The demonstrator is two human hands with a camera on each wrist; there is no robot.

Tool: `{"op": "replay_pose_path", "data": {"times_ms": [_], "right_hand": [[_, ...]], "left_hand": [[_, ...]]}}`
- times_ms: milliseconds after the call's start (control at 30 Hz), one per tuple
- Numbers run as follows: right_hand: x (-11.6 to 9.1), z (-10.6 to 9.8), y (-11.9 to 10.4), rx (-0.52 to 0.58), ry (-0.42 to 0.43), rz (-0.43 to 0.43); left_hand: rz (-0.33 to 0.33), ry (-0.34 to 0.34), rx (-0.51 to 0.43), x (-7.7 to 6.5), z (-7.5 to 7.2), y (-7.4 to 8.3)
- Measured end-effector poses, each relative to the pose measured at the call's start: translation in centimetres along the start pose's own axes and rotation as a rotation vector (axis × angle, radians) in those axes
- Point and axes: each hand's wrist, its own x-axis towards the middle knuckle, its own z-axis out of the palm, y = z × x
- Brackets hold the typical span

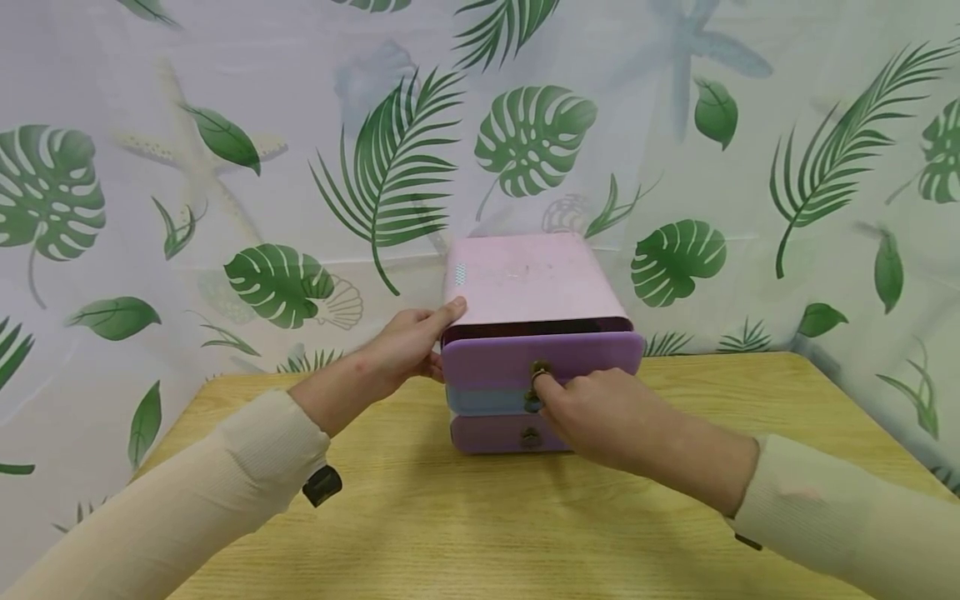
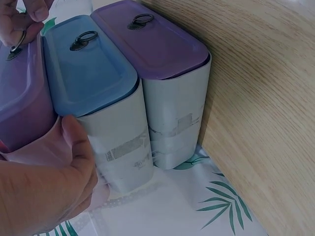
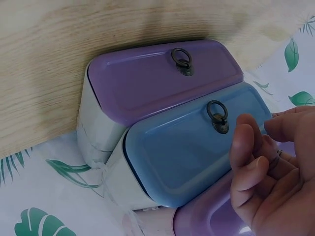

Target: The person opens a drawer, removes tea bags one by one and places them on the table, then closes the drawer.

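Observation:
A small three-drawer box (image 1: 528, 271) with a pink top stands on the table. Its top purple drawer (image 1: 487, 364) juts out, leaving a dark gap under the pink lid. My right hand (image 1: 607, 414) pinches the metal ring pull (image 2: 20, 42) on that drawer's front. At the left front corner my left hand (image 1: 401, 342) grips the box, thumb on the top edge and fingers along the side. Below, the blue drawer (image 3: 182, 152) and the lower purple drawer (image 3: 162, 81) sit pushed in, each with its own ring hanging on the front.
The wooden table (image 1: 390, 517) extends in front of the box and to both sides. Close behind stands a wall covering (image 1: 420, 50) printed with green leaves. Worn tape marks (image 2: 125, 147) show on the box's pale side.

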Motion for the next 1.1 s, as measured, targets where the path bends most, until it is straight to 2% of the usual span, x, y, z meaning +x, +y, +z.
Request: {"op": "replay_pose_path", "data": {"times_ms": [133,367,500,633,1100], "right_hand": [[0.0,0.0,-0.1,0.023,0.001,0.004],[-0.3,-0.2,-0.3,0.05,-0.032,0.01],[-0.5,-0.1,-0.4,0.048,-0.012,0.004],[-0.6,-0.1,-0.5,0.062,-0.004,0.001],[-0.8,-0.3,-0.6,0.081,0.023,-0.012]], "left_hand": [[-0.031,-0.002,-0.013,-0.1,-0.2,0.3],[-0.176,0.056,-0.003,0.3,-0.8,2.9],[-0.174,0.037,0.056,0.6,-1.2,4.0],[-0.171,0.04,0.105,0.7,-1.3,4.2],[-0.161,0.063,0.088,0.6,-1.5,4.0]]}}
